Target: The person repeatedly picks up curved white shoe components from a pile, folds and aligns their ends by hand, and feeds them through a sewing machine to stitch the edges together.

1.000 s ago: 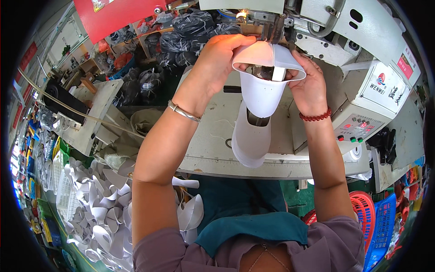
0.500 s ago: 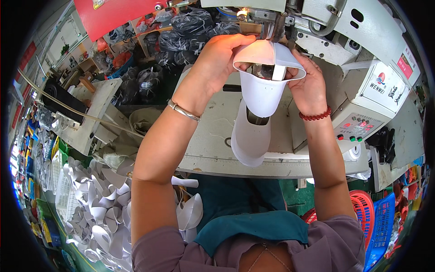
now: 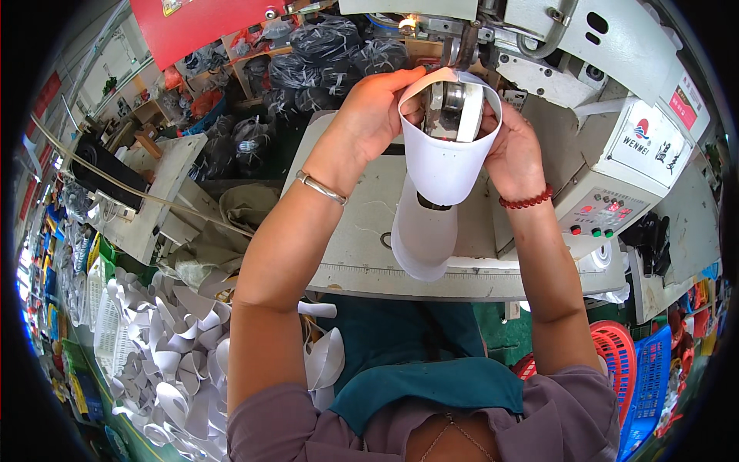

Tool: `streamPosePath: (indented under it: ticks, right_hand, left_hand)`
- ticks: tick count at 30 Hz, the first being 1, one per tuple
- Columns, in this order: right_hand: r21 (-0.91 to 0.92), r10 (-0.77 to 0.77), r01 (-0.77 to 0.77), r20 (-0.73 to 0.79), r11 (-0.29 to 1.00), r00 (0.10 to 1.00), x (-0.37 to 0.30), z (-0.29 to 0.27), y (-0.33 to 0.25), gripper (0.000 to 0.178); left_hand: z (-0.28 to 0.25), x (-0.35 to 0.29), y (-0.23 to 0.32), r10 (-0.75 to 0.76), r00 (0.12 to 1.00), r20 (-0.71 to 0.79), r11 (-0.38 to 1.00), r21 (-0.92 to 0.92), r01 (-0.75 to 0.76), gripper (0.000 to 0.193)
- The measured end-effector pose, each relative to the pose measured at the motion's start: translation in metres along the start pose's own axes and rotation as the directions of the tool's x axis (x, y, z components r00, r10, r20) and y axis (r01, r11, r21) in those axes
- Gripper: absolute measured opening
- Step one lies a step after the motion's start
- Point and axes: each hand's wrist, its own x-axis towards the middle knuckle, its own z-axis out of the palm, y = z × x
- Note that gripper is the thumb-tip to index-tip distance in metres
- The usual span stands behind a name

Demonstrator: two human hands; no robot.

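So the left hand (image 3: 377,112) had hold of the left rim of a white curved panel (image 3: 450,165), thumb up by the top edge and some fingertips tucked inside the opening. The right hand (image 3: 514,150) was gripping the opposite side, its fingers partly hidden by the material, so I couldn't tell exactly how they were bent.

The panel itself sat right under the head of a white industrial sewing machine (image 3: 543,81), with its open loop around a metal post (image 3: 445,109) and its rounded end hanging toward the person. Just below it was a second white panel (image 3: 425,246), lying over the front part of the worktable (image 3: 350,258); couldn't tell if the two were joined. A ruler scale (image 3: 369,273) ran along the table's front edge.

A small lamp (image 3: 408,25) glowed up top, left of the needle area. Over on the right, a control box (image 3: 604,212) had red and green buttons plus a lit display. Down to the person's left there was a big heap of white cut pieces (image 3: 185,362), and to the right a red plastic basket (image 3: 620,358) stood against a blue plastic basket (image 3: 648,381). Black plastic-wrapped bundles (image 3: 327,46) were piled up behind the table.
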Motion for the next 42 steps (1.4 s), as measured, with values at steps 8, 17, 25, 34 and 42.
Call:
streamPosePath:
  ticks: [8, 17, 25, 34, 42]
  right_hand:
    - [-0.201, -0.122, 0.118, -0.005, 0.972, 0.993, 0.006, -0.018, 0.018, 0.027]
    - [-0.520, -0.234, 0.154, -0.092, 0.840, 0.968, -0.005, -0.040, 0.063, 0.032]
    - [-0.543, -0.272, 0.180, -0.093, 0.820, 0.958, -0.021, -0.044, 0.065, 0.028]
    - [-0.844, -0.345, 0.373, 0.243, 0.386, 0.907, -0.025, -0.079, 0.086, 0.028]
    - [-0.728, -0.285, 0.206, 0.016, 0.653, 0.959, -0.100, -0.094, 0.103, 0.015]
  left_hand:
    - [-0.010, 0.006, -0.021, -0.052, 0.998, -0.038, 0.997, -0.051, 0.050, 0.024]
    - [-0.023, -0.031, -0.050, -0.114, 0.993, -0.012, 0.946, -0.307, 0.105, 0.026]
    - [-0.017, -0.057, -0.063, -0.053, 0.991, -0.122, 0.964, -0.264, 0.019, 0.034]
    - [-0.056, -0.110, -0.101, 0.004, 0.998, -0.068, 0.862, 0.506, 0.031, 0.027]
    - [-0.128, -0.269, -0.084, 0.037, 0.844, -0.535, -0.062, 0.842, 0.536, 0.016]
